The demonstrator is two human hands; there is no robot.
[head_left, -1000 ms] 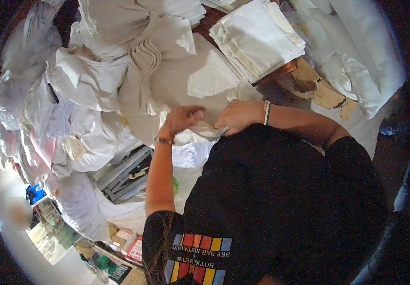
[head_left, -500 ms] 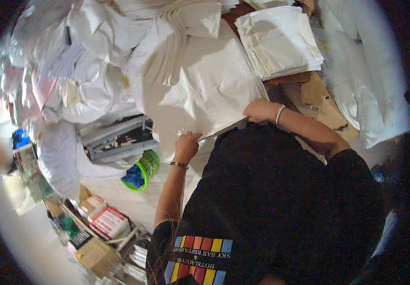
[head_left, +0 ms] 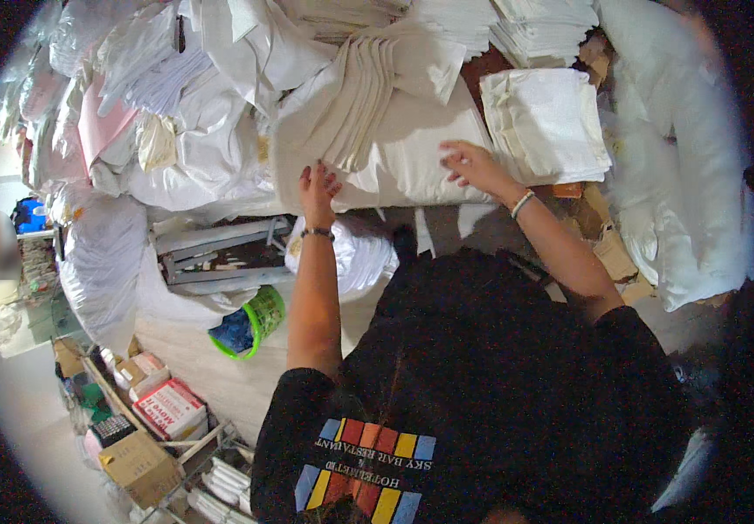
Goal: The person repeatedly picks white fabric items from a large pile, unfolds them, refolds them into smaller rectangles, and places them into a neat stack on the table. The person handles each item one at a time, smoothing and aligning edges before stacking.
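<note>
A white cloth (head_left: 412, 166) lies flat along the near edge of the work surface. Over its near left part is my left hand (head_left: 318, 194), fingers apart and slightly bent, holding nothing. My right hand (head_left: 475, 168) hovers by the cloth's right part, its fingers loosely spread and empty. Whether either hand touches the cloth I cannot tell. Just beyond, a fanned pile of folded white cloths (head_left: 359, 92) overlaps it. To the right of my right hand sits a square stack of folded white cloths (head_left: 547, 118).
Crumpled white linen (head_left: 211, 131) and plastic-wrapped bundles crowd the left. Below the surface are a grey metal frame (head_left: 224, 253), a white bundle (head_left: 359, 253) and a green basket (head_left: 263, 319) holding dark blue cloth. Cardboard boxes (head_left: 141, 467) stand lower left; a large white bundle (head_left: 670, 201) is at right.
Both hands have let go of the white cloth's near edge and moved away from my body. The cloth now lies flat on the surface. The view has shifted slightly.
</note>
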